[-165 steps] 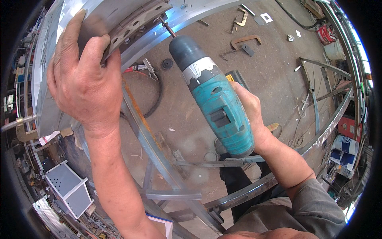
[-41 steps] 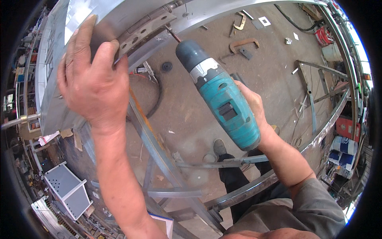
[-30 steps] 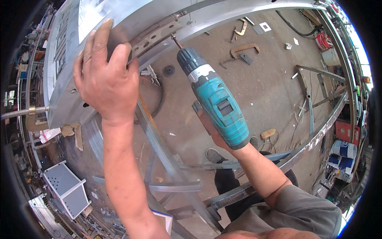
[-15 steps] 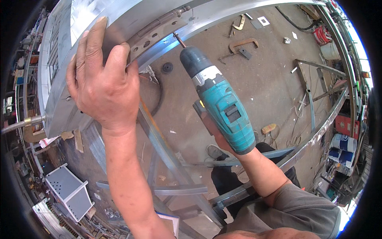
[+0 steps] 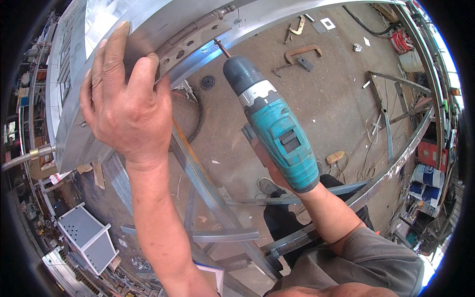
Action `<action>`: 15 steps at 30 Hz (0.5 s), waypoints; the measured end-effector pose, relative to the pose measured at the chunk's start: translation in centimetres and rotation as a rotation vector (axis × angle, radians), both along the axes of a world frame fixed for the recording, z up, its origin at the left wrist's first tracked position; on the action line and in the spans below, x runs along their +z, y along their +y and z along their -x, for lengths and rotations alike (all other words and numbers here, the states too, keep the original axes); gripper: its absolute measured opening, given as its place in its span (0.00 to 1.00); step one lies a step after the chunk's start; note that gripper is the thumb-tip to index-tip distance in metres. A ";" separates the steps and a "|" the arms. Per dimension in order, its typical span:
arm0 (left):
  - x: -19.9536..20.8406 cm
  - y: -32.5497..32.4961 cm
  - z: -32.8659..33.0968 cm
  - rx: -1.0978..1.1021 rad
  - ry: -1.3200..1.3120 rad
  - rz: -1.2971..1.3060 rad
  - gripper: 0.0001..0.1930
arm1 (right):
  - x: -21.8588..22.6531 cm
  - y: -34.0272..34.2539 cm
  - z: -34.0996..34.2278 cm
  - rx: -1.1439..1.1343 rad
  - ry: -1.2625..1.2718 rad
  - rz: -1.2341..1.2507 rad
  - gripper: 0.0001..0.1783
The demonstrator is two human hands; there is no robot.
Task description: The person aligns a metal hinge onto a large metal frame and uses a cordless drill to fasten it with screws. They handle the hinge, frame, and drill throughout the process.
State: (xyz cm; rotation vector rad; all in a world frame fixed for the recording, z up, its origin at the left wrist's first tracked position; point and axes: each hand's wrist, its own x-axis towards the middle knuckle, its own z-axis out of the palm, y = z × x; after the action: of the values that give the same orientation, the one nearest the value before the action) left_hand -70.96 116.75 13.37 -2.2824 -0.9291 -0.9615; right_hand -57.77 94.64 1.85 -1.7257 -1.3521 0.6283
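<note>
My left hand grips the edge of a grey metal panel, its fingers spread over the face and its thumb near the edge. Beside the index finger, a steel hinge with a round barrel and a row of holes in its leaf lies along that edge. My right hand, mostly hidden under the tool, is closed round a teal and black cordless drill. The drill bit points up and left, with its tip at the edge of the hinge leaf; whether they touch, I cannot tell.
Clamps lie on the concrete floor past the drill. Steel bars cross below my arms, and a long metal rail curves round the right. A hose fitting sits by the panel's left corner. A grey box-like frame stands lower left.
</note>
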 end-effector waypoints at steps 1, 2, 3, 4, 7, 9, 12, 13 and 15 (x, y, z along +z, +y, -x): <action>0.0 0.0 0.0 -0.002 0.001 -0.002 0.15 | 0.0 0.0 -0.1 0.011 -0.026 0.000 0.20; 0.0 0.0 0.0 0.002 0.004 -0.002 0.16 | -0.1 0.0 -0.2 0.010 0.005 0.023 0.20; 0.0 0.0 0.0 0.003 0.004 -0.005 0.16 | -0.1 0.0 -0.2 0.006 0.013 0.026 0.19; 0.0 0.0 0.0 0.003 0.002 -0.008 0.16 | -0.2 0.0 -0.2 0.001 0.021 0.028 0.19; 0.0 0.0 0.0 -0.012 -0.006 -0.010 0.16 | -0.5 -0.3 -0.3 0.008 0.024 0.011 0.19; 0.0 0.0 0.0 -0.006 0.000 -0.010 0.16 | -0.9 -0.5 -0.4 0.048 0.100 0.029 0.20; -0.1 0.1 0.0 0.001 0.005 -0.019 0.15 | -1.5 -0.5 -0.3 0.056 0.143 -0.040 0.23; -0.1 0.0 0.0 0.005 0.005 -0.021 0.15 | -1.7 -0.5 -0.4 0.064 -0.074 -0.092 0.24; -0.1 0.0 0.1 0.005 0.008 -0.010 0.15 | -1.7 -0.3 -0.8 0.048 -0.433 -0.172 0.25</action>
State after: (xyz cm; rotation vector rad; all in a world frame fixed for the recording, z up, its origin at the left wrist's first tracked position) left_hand -71.02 116.77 13.30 -2.2734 -0.9241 -0.9527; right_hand -56.99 94.30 0.17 -1.7520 -1.6933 0.1559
